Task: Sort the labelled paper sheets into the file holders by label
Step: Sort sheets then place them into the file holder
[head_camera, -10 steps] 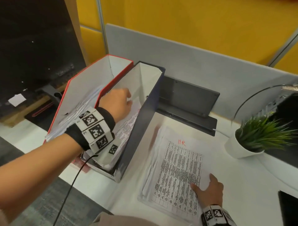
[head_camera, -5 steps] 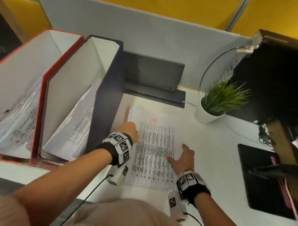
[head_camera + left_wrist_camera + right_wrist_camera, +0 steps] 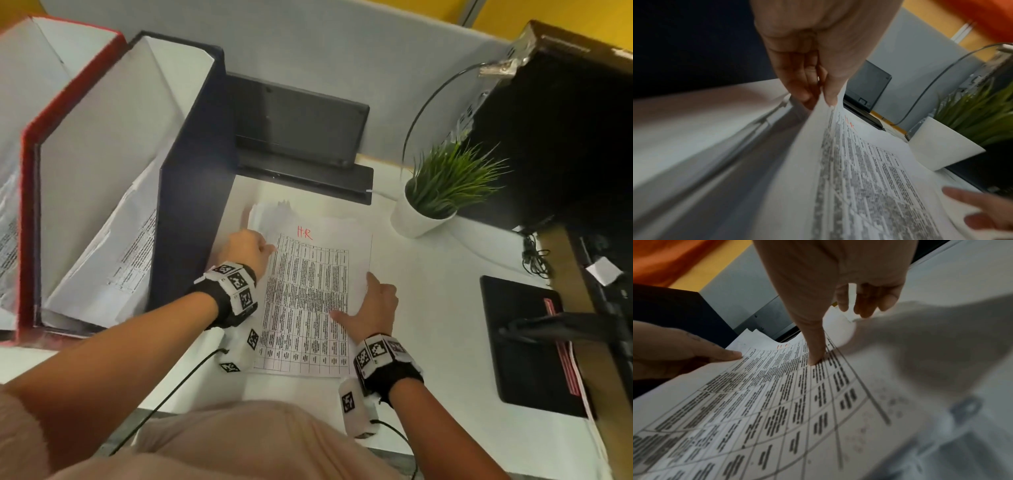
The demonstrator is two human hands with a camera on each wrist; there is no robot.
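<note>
- Two file holders: red [image 3: 24, 192], navy [image 3: 191, 192]; one paper stack.
- Left hand [image 3: 245, 251] pinches the top HR sheet's [image 3: 308, 298] edge.
- Right hand [image 3: 373, 308] splayed, fingers pressing that sheet.

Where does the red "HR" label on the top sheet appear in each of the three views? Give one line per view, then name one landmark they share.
Head: HR label, upper centre, at the sheet's top.
Left wrist: HR label, just right of centre, beyond the left hand.
Right wrist: HR label, faint, centre-left, above the table print.
Shared landmark: dark stand behind the sheet.
</note>
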